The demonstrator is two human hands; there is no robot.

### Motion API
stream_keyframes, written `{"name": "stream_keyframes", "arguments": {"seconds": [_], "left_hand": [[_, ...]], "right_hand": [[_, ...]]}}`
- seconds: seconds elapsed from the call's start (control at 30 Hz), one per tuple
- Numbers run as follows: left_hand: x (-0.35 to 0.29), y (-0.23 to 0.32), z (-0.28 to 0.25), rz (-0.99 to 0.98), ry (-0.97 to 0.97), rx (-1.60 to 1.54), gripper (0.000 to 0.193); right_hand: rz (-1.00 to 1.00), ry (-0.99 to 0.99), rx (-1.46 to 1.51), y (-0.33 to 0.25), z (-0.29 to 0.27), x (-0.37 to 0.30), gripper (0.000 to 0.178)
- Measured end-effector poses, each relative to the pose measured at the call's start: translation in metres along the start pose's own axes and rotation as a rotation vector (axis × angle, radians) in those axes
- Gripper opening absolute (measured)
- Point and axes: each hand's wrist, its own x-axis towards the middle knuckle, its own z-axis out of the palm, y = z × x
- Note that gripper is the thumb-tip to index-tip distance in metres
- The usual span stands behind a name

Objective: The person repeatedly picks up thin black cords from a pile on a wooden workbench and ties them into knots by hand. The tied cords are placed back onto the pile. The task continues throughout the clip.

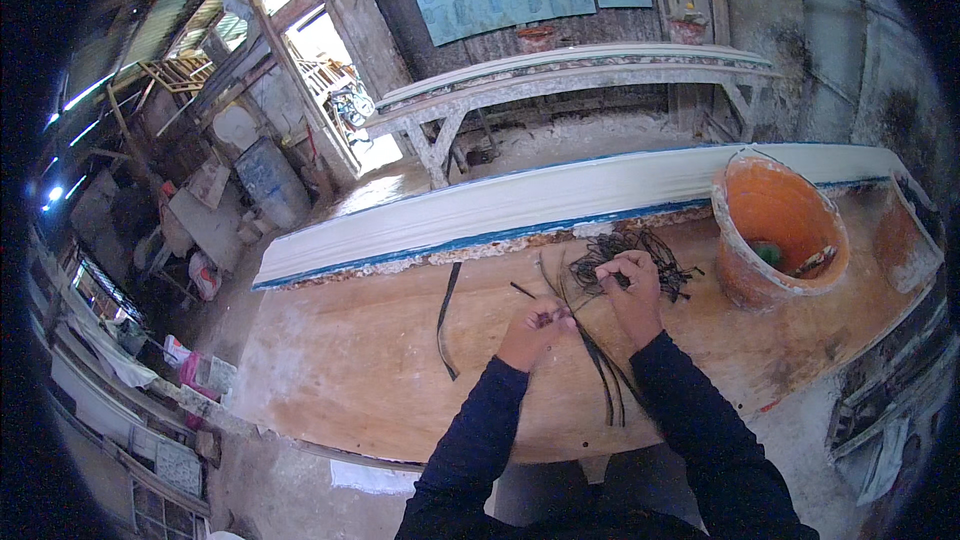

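Observation:
My left hand [535, 330] is closed in a pinch at the upper end of several thin black strips [602, 370], which trail down over the wooden tabletop [350, 340] toward me. A short black end sticks out past its fingers on the far side. To the right, my right hand [634, 292] has its fingers curled together, with what they hold too small to make out. Just behind it spreads a tangled heap of black strips [655, 255]. One separate black strip [446, 325] lies curved on the wood, left of my left hand.
An orange bucket [735, 270], smeared with white, stands right of the heap; another orange container [905, 240] sits at the table's right end. A long white moulding [480, 205] with a blue edge runs along the far side. Behind is a white-crusted bench [440, 140].

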Motion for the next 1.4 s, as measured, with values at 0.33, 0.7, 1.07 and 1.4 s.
{"name": "stream_keyframes", "arguments": {"seconds": [0.33, 0.7, 1.07, 1.4], "left_hand": [[0.013, 0.000, -0.028, 0.029, 0.602, -0.042, 0.014], [0.017, -0.018, -0.043, 0.113, 0.668, 0.193, 0.032], [0.018, -0.025, -0.039, 0.153, 0.671, 0.176, 0.029], [0.019, -0.034, -0.039, 0.154, 0.582, 0.224, 0.019]], "right_hand": [[0.018, -0.575, 0.434, -0.028, -0.002, -0.009, 0.013], [-0.015, -1.014, 0.753, -0.035, 0.001, -0.016, 0.021], [0.031, -1.050, 0.817, -0.032, 0.002, -0.019, 0.017], [-0.002, -1.008, 0.670, -0.040, -0.003, -0.016, 0.015]]}}
